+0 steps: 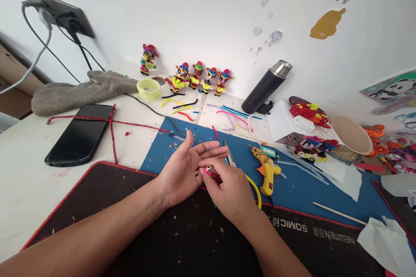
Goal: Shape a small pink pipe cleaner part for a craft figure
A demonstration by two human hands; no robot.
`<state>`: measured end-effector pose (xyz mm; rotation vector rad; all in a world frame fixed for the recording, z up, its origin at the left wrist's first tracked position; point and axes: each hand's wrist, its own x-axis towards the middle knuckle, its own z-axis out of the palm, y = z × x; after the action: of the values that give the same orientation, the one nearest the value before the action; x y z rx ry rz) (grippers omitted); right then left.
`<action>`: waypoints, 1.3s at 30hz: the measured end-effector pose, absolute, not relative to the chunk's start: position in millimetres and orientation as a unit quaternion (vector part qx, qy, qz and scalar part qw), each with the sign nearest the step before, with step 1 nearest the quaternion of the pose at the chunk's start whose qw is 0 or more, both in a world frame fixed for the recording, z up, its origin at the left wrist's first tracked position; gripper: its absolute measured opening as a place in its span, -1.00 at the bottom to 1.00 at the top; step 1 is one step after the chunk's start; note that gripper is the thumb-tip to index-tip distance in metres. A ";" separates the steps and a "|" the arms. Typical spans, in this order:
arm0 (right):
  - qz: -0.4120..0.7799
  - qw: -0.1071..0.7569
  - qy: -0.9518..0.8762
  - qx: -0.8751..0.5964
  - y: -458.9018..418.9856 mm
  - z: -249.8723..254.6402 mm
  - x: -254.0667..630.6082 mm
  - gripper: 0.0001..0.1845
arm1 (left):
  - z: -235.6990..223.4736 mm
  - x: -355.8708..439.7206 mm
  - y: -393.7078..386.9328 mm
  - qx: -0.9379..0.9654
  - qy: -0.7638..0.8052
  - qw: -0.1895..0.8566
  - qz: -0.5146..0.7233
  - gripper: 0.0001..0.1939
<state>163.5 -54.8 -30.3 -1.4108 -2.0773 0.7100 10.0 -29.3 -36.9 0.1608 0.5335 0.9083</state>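
Observation:
My left hand (186,166) lies palm up over the edge of the blue cutting mat (299,190), fingers stretched out and open, with tiny dark bits on the palm. My right hand (229,188) is closed in a pinch on a small red and pink craft piece (212,174), held against the left palm's edge. Scissors (230,156) lie just behind the right hand. A yellow glue gun (267,168) rests on the blue mat to the right.
A black phone (79,134) and a red pipe cleaner (112,132) lie at left. Several pipe-cleaner figurines (195,75) line the wall near a black flask (266,86). Loose pipe cleaners, a paper cup (351,134), paper scraps and a black desk mat (182,238) surround the hands.

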 end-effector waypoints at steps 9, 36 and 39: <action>0.264 0.249 -0.775 -0.517 -55.6 -30.5 163.0 -0.66 | -38.8 11.0 -28.7 0.072 0.250 0.865 0.430 -0.31; 0.264 0.244 -0.765 -0.535 -54.9 -29.5 162.5 -0.83 | -38.3 11.0 -28.1 0.065 0.259 0.864 0.427 -0.34; 0.269 0.253 -0.758 -0.538 -54.7 -28.2 163.1 -0.81 | -37.4 10.3 -27.8 0.068 0.266 0.862 0.427 -0.32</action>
<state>163.1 -54.7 -28.2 -1.4639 -2.0597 0.7314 10.3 -27.8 -37.4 0.1424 0.5586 0.8953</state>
